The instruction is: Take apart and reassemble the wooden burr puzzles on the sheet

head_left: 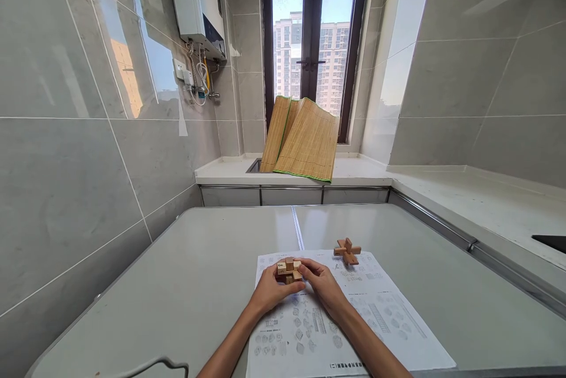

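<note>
Between my two hands is a small wooden block puzzle (289,266) made of light and darker brown pieces. My left hand (273,291) is closed around its left and lower side, thumb along the front. My right hand (322,283) grips the right side, its fingertips on the upper right pieces. Some of the puzzle is hidden by my fingers. Under both hands lies a printed paper sheet (354,319) with small drawings. Just beyond my right hand, a brown wooden cross-shaped interlocking puzzle (347,252) rests on the sheet's far edge.
A grey-white table (212,248) spreads around the sheet. At its near left edge is a dark bent bar or cord (163,361). Behind stands a white counter (367,173) with a bamboo mat (305,139) propped before the window. A water heater (194,0) hangs on the left wall.
</note>
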Demonstrator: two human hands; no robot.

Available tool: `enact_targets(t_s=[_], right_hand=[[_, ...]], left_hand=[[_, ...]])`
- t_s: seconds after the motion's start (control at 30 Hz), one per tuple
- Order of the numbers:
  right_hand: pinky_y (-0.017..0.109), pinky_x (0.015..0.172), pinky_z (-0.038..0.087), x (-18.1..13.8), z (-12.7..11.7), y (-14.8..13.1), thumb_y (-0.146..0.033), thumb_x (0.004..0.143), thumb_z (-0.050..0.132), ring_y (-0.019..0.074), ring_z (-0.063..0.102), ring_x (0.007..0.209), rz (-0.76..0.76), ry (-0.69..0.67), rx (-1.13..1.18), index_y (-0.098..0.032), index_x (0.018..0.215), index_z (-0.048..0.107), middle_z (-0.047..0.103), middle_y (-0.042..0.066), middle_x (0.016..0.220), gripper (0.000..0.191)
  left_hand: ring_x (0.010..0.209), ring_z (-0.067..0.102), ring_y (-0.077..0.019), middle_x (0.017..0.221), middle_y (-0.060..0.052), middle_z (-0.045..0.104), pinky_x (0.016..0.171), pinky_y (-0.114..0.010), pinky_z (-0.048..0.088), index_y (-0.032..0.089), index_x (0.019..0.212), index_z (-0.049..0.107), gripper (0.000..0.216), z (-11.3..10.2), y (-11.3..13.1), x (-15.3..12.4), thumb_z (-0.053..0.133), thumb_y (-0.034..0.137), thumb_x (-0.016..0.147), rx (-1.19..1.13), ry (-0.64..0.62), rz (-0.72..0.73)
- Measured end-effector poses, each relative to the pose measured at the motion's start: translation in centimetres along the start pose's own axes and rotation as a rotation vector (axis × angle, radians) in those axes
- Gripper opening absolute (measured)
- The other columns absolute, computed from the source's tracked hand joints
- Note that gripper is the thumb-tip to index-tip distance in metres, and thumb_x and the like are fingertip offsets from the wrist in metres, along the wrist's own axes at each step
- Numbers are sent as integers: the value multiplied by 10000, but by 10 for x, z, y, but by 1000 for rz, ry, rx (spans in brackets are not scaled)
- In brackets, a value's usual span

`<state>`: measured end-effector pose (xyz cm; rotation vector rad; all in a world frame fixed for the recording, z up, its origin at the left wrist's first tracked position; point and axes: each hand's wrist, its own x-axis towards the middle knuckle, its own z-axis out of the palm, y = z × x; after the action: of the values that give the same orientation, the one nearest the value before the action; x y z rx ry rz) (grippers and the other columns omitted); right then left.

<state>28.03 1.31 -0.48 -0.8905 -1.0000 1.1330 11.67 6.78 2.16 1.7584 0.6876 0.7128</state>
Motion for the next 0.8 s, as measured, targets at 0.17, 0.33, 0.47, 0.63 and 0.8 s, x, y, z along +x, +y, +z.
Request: enact_targets(t_s=[0.17,0.33,0.47,0.63,0.8], right_hand=[[441,1025,430,-2,-1,1,-587,759,782,295,633,1067,-2,-77,-70,-206,1013,800,753,85,1060,459],[334,849,466,3,-9,12,-562,773,780,195,581,817,48,38,5,-208,1080,784,717,39,893,469],[278,701,437,7,-14,17,-576,757,784,137,470,657,72,98,112,-199,1026,792,607,-11,713,463],[256,611,413,7,-14,15,-591,751,777,117,442,589,63,171,110,-202,1033,773,558,-29,677,480],[265,549,395,6,-15,17,-644,779,702,141,469,559,-34,319,-183,-190,1010,756,584,-21,649,512]], left_hand=[[691,594,-172,732,12,668,676,-294,485,174,1251,648,634,4,-5,-4,827,460,715,190,12,38],[1035,604,-287,1066,-61,676,897,-404,518,242,1053,705,485,-2,-14,-1,829,510,668,535,193,198],[1107,565,-335,1108,-91,642,944,-481,503,229,905,695,367,-4,-28,2,839,447,647,738,282,270],[1104,568,-325,1100,-87,638,942,-484,505,248,968,704,357,-5,-40,4,798,479,712,768,245,248],[1174,539,-332,1178,-94,624,986,-496,482,240,1016,694,374,-10,-43,3,772,495,754,816,227,225]])
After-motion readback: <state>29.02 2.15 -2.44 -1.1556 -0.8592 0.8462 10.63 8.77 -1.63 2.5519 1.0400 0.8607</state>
